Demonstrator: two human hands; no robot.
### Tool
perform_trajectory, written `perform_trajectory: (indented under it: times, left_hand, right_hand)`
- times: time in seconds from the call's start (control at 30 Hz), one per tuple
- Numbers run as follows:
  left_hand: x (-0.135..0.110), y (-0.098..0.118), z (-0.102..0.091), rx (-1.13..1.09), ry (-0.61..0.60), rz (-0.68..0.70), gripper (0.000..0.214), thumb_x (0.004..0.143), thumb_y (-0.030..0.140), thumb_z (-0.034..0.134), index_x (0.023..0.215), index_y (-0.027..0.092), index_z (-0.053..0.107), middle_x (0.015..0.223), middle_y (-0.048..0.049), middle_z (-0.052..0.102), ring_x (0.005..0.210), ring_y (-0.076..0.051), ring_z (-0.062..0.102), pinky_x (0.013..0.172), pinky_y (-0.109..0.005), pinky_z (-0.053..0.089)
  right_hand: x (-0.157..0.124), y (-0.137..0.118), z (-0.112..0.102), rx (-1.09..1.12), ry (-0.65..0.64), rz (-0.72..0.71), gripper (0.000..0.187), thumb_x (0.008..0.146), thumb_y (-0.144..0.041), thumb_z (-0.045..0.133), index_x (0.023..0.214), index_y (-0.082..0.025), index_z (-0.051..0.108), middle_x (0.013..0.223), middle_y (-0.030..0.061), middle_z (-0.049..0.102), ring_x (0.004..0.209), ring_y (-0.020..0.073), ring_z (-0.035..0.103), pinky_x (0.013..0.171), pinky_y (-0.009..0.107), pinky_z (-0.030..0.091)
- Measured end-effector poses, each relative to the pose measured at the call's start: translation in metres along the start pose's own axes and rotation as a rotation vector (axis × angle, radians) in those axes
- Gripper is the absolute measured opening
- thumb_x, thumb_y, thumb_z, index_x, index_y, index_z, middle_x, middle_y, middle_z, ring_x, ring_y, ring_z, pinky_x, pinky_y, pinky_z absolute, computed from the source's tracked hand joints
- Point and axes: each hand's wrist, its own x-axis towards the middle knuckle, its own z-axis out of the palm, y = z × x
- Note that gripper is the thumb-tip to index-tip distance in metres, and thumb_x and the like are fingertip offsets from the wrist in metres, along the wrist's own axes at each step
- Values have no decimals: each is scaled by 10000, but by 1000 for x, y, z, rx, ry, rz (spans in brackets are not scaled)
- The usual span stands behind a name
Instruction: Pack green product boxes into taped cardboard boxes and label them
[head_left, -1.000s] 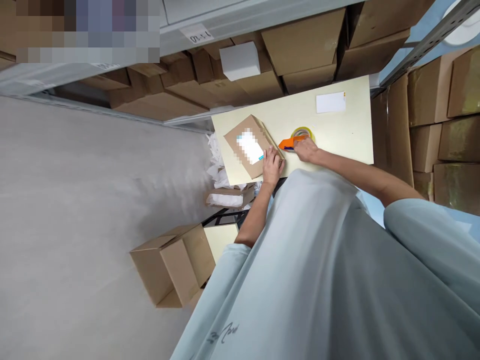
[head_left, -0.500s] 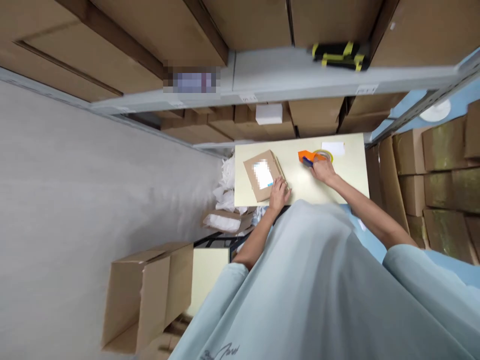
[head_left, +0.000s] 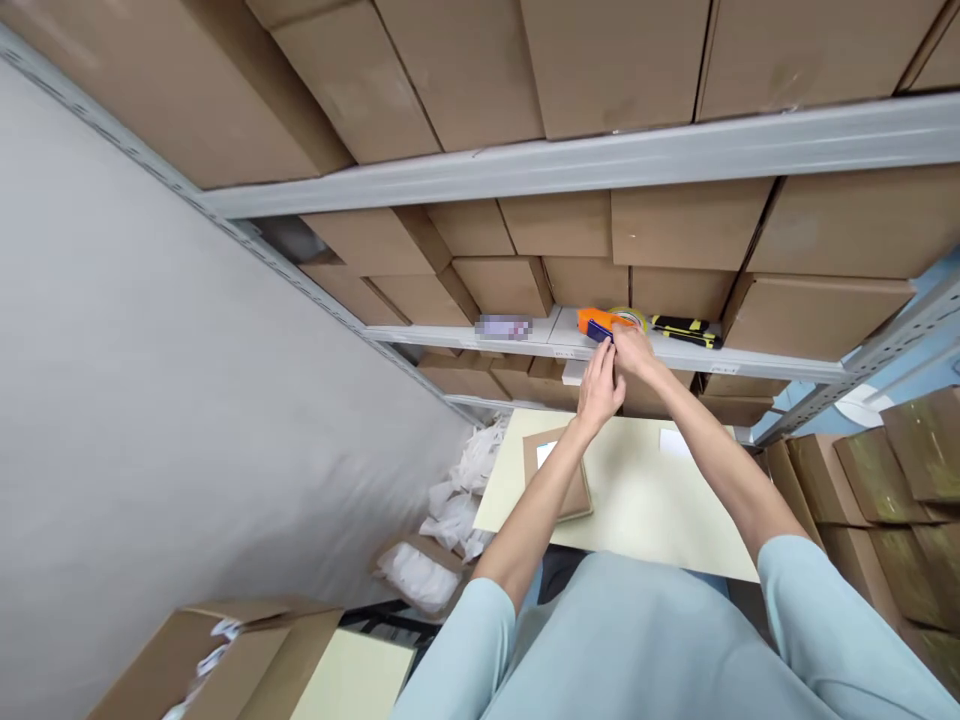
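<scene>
here the right hand [head_left: 632, 348] curls round an orange-and-blue tape dispenser [head_left: 592, 320], the left hand [head_left: 599, 392] loosely outstretched beside.

Smooth plastic tape dispenser [head_left: 591, 320], matt cardboard parcel [head_left: 577, 495], smooth metal shelf beam [head_left: 555, 165], matt cloth shirt [head_left: 645, 640]

hands [head_left: 600, 388] [head_left: 634, 350]: 2; tape dispenser [head_left: 595, 322]: 1; labelled carton [head_left: 576, 493]: 1; tabletops [head_left: 637, 510] [head_left: 352, 675]: 2
</scene>
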Motion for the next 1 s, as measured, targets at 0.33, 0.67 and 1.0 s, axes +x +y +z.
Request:
perform_trajectory:
  times: [0.33,0.67,1.0]
  left_hand:
    - [-60,1,9,-28,-48,-55,718,1080,255,532,1786,202,410,1779,-201,528,1703,-352,471,1396,-610,464]
    - [-284,-30,13,42,-303,-631,565,1170,296,339,1677,139,534,1754,-206,556,1754,-285,382,1478,-552,291]
    - [-319,-35,25,-28,-308,-856,579,1183,413,493,1697,147,525,1840,-180,443,1823,-257,168,1514,-492,41]
  right_hand:
    - [41,20,15,-92,40,22,652,1067,-174,483,1662,91,465,1619,389,598,1517,413,558,1305,546,367]
    - [-154,6,244,323,29,108,737,1194,-420,120,1788,-35,324,1779,308,458,1673,427,418,1313,659,412]
    - [-286,-48,342,1067,-626,327,842,1144,-702,390,1780,-155,466,1809,137,512,1718,340,445,1466,540,281]
